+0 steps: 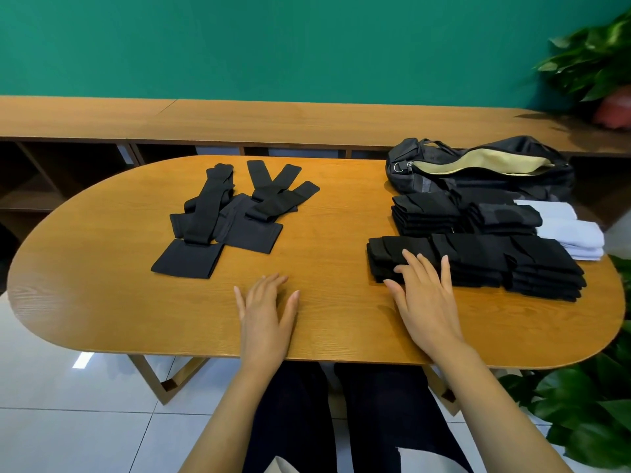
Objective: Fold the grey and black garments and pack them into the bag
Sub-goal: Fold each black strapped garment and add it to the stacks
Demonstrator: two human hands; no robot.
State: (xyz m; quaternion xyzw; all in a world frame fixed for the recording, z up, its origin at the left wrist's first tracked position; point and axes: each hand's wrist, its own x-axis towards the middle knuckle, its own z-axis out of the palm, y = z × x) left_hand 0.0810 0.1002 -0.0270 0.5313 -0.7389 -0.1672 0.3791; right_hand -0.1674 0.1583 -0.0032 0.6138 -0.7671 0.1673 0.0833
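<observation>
A loose heap of black garments [222, 216] lies unfolded left of centre on the desk [102, 302], thin flat strips crossing one another. To the right, folded black stacks [478, 264] sit in rows just before the unzipped bag [478, 172] at the far right. Folding looks partway done, and the next move calls for drawing one strip free of the heap. The left hand [266, 312] lies flat on the desk, fingers spread. The right hand [423, 295] rests straight fingers on the nearest stack.
</observation>
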